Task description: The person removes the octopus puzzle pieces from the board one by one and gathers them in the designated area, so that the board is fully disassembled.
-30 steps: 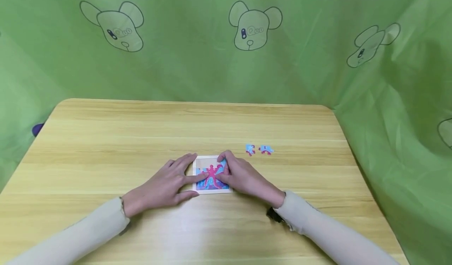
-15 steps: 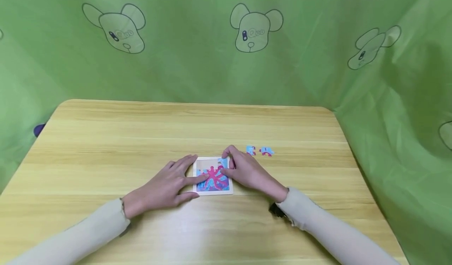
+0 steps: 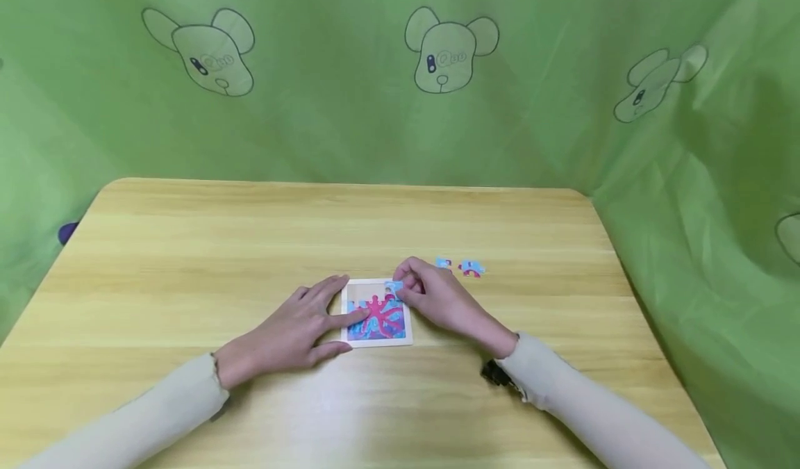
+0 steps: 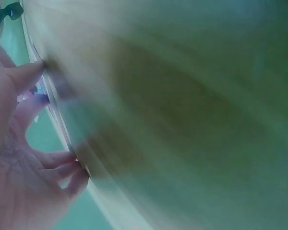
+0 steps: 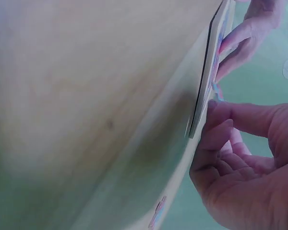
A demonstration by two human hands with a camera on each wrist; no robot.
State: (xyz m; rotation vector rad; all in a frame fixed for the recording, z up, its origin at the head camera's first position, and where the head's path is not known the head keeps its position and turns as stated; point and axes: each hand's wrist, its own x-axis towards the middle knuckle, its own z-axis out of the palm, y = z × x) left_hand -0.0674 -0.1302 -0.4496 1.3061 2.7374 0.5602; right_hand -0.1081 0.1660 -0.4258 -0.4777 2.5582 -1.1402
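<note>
Smooth, pale-grained wood tops the table (image 3: pixel 250 226) before a creased green curtain (image 3: pixel 344 121). The right hand (image 3: pixel 440 301) partly hides one of two knobbed loose pieces (image 3: pixel 471 268) and pinches a blue piece (image 3: pixel 393 286) at the upper right corner of the square puzzle (image 3: pixel 381 344), whose pink octopus lies beneath the left hand's (image 3: pixel 294 328) index finger, its fingers spread wide.

Puzzle (image 3: pixel 384 322) pink-and-blue; frame (image 3: pixel 381 343) whitish; table (image 3: pixel 250 247) wood-grained; curtain (image 3: pixel 344 128) green.
</note>
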